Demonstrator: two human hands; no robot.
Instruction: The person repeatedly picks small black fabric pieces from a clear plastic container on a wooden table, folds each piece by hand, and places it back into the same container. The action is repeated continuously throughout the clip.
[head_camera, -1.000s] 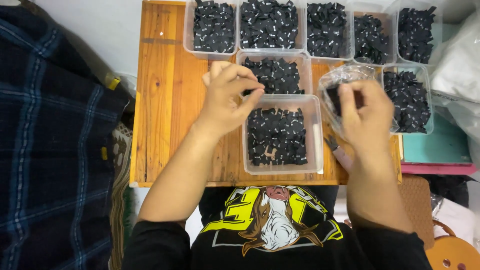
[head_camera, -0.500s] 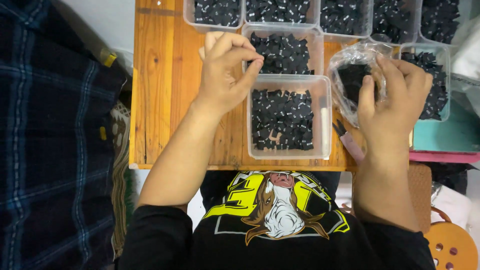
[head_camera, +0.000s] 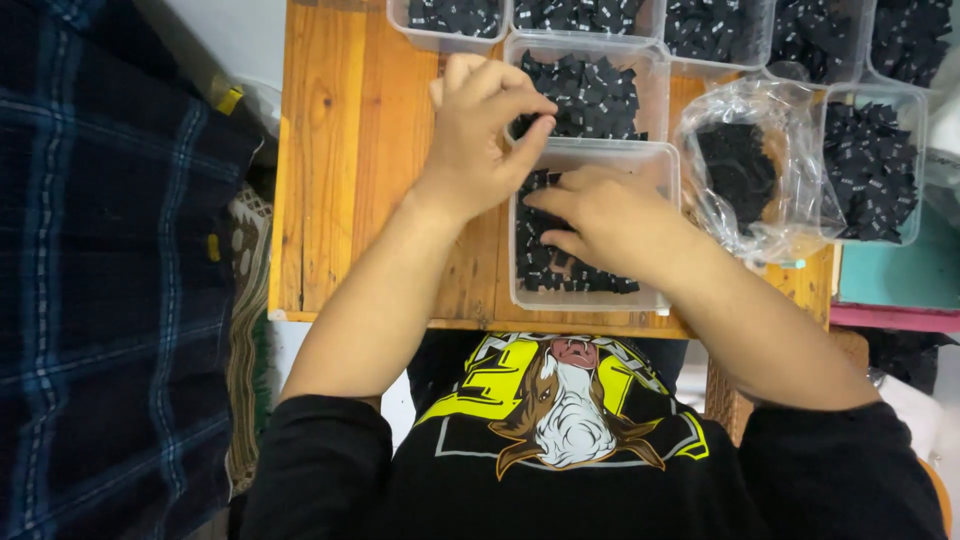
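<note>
The right hand (head_camera: 605, 215) has left the plastic bag (head_camera: 750, 165) and now lies fingers-spread on the black pieces in the near tub (head_camera: 590, 225) on the bench (head_camera: 350, 150). The left hand (head_camera: 480, 130) stays at the tub's rim, fingers pinched together, though what they pinch cannot be told.

surface: wooden table (head_camera: 350, 150), orange-brown planks | landmark: nearest clear tub (head_camera: 665, 170) of small black pieces, at the front edge | just behind it: second tub (head_camera: 655, 60), touching | far edge: row of tubs (head_camera: 450, 40) | right of landmark: clear plastic bag (head_camera: 745, 170) of black pieces, then another tub (head_camera: 915, 160)
</note>
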